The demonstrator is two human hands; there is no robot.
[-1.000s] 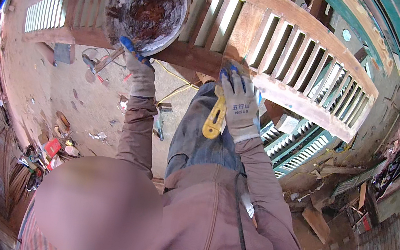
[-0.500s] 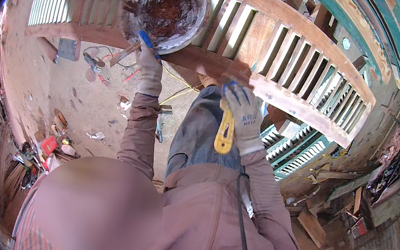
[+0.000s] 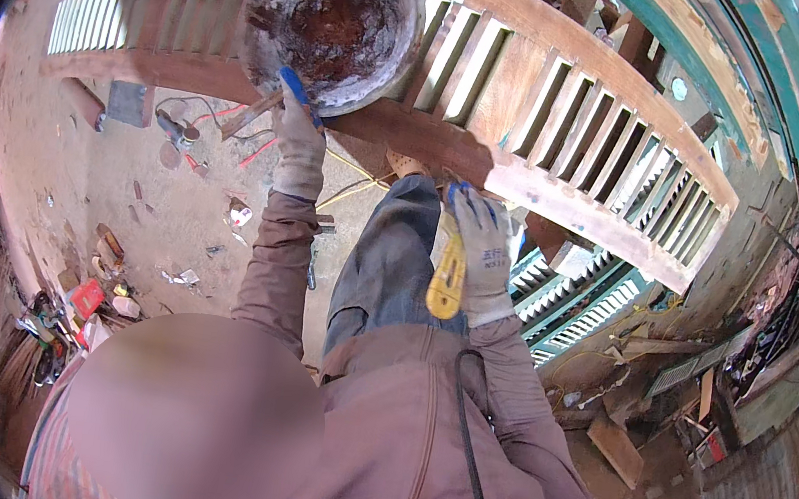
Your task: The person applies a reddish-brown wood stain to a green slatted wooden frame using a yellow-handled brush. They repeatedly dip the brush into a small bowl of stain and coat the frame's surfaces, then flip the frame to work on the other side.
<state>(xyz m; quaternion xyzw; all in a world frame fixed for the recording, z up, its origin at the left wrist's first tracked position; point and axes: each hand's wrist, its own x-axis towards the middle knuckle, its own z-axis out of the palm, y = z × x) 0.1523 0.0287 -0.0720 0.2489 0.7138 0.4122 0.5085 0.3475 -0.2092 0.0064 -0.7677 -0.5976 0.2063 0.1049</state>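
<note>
A round, whitish-crusted basin (image 3: 401,48) with reddish-brown paste inside is over a slatted wooden shutter (image 3: 512,83). My left hand (image 3: 299,147), in a grey glove with blue on its fingers, is closed at the basin's near rim. A brown wooden stick (image 3: 250,116) juts out beside that hand; whether the hand grips it too is unclear. My right hand (image 3: 485,251), also gloved, is closed around the yellow handle of a putty knife (image 3: 447,281). That hand is just on my side of the shutter's near edge. The knife's blade is mostly hidden by the fingers.
A corded power tool (image 3: 176,131) and yellow cord (image 3: 352,188) lie on the floor. Green shutters (image 3: 589,305) are below the wooden one, with more green frames (image 3: 781,108) at far right. Scraps and a red box (image 3: 87,297) lie at left. My foot (image 3: 406,164) is near the shutter.
My right hand and the putty knife have drawn slightly left and toward me, off the shutter's edge. Basin and left hand have shifted slightly right relative to the shutter.
</note>
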